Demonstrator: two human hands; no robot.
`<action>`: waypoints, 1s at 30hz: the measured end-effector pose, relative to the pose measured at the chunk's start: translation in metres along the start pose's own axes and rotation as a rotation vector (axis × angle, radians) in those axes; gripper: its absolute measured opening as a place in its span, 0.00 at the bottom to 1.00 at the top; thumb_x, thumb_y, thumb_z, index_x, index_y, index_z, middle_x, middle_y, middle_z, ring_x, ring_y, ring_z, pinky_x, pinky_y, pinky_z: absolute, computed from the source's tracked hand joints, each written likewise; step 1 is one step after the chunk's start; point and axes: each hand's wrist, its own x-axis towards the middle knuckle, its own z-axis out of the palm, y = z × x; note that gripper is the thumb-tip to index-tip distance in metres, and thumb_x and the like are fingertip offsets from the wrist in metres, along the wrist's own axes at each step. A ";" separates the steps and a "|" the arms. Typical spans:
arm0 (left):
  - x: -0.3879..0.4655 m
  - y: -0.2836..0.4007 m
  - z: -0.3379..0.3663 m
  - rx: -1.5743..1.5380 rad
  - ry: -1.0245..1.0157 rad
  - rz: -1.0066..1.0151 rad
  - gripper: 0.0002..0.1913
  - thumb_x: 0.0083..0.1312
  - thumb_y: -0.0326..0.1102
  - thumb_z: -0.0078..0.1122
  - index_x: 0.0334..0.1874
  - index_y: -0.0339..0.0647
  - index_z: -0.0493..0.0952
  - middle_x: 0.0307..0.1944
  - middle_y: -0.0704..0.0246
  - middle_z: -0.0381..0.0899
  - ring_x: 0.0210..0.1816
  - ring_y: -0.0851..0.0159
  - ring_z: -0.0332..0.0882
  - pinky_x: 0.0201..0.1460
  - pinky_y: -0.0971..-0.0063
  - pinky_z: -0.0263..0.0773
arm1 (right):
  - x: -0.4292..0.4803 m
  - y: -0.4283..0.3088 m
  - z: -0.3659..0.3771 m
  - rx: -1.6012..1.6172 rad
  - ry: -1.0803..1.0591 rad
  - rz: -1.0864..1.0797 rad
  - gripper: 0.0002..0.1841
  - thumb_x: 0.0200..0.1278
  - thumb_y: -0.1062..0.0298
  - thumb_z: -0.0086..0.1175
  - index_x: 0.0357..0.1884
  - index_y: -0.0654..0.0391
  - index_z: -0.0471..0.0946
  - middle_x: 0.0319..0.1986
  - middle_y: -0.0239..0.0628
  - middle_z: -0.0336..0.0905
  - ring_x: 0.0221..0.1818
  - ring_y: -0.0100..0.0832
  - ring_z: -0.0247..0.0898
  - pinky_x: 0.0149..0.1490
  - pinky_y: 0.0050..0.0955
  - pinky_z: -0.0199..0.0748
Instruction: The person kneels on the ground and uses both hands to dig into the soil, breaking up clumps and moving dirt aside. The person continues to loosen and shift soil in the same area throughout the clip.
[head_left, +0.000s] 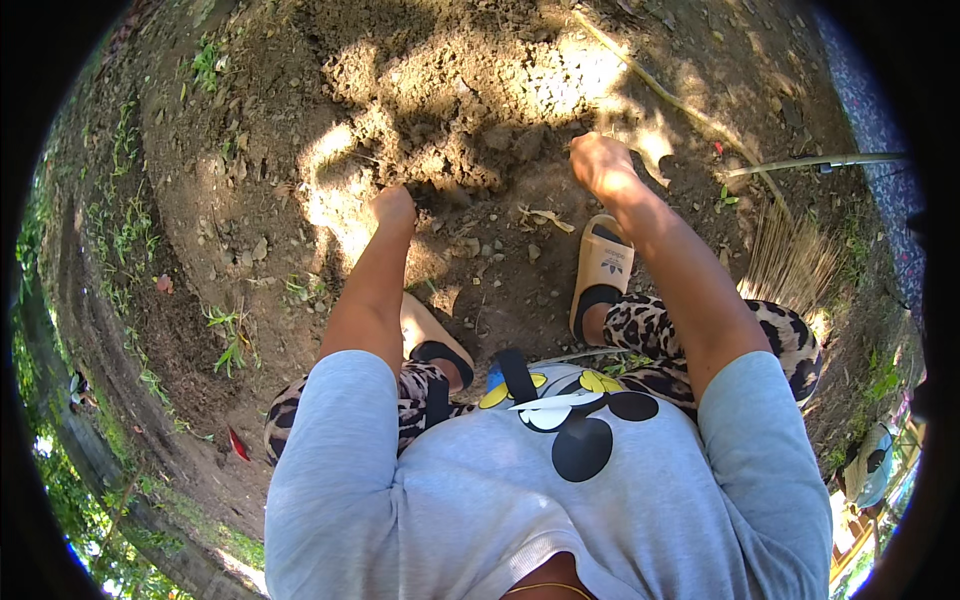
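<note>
Crumbly brown soil (450, 97), dug up and lit in patches, lies before me. At its near left edge is my left hand (394, 206), fingers curled down against the ground; whether it holds anything is hidden. My right hand (600, 161) is curled in a fist-like shape at the right side of the loose soil, its fingertips out of sight, so I cannot tell what is in it. Small stones (465, 247) and a dry leaf (551, 219) lie on the ground between my arms.
My sandalled feet stand below my hands, a tan slide sandal (604, 262) on the right one. A stick-bristle broom (791, 255) lies at the right, near a long curved stick (675, 101) and a thin pole (817, 163). Green weeds (229, 341) grow at the left.
</note>
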 end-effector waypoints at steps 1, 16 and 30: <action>0.007 -0.002 0.000 -0.058 -0.034 -0.001 0.31 0.65 0.55 0.60 0.61 0.36 0.71 0.48 0.58 0.82 0.47 0.54 0.82 0.46 0.55 0.76 | 0.001 0.001 -0.001 -0.017 0.009 -0.016 0.10 0.67 0.66 0.54 0.37 0.55 0.86 0.35 0.41 0.87 0.34 0.34 0.85 0.32 0.34 0.84; 0.032 -0.136 -0.036 -1.805 0.061 -0.361 0.10 0.72 0.41 0.56 0.40 0.40 0.75 0.30 0.70 0.74 0.27 0.73 0.66 0.24 0.78 0.69 | 0.007 -0.002 -0.003 -0.006 -0.037 -0.028 0.09 0.59 0.65 0.61 0.39 0.56 0.87 0.37 0.43 0.86 0.38 0.36 0.85 0.33 0.38 0.84; -0.063 -0.385 -0.070 -1.125 0.251 -0.713 0.25 0.65 0.52 0.59 0.53 0.36 0.78 0.48 0.59 0.80 0.46 0.58 0.81 0.43 0.55 0.78 | -0.022 0.045 0.084 -0.149 -0.054 -0.318 0.14 0.70 0.64 0.51 0.46 0.62 0.81 0.49 0.39 0.80 0.44 0.34 0.81 0.47 0.37 0.83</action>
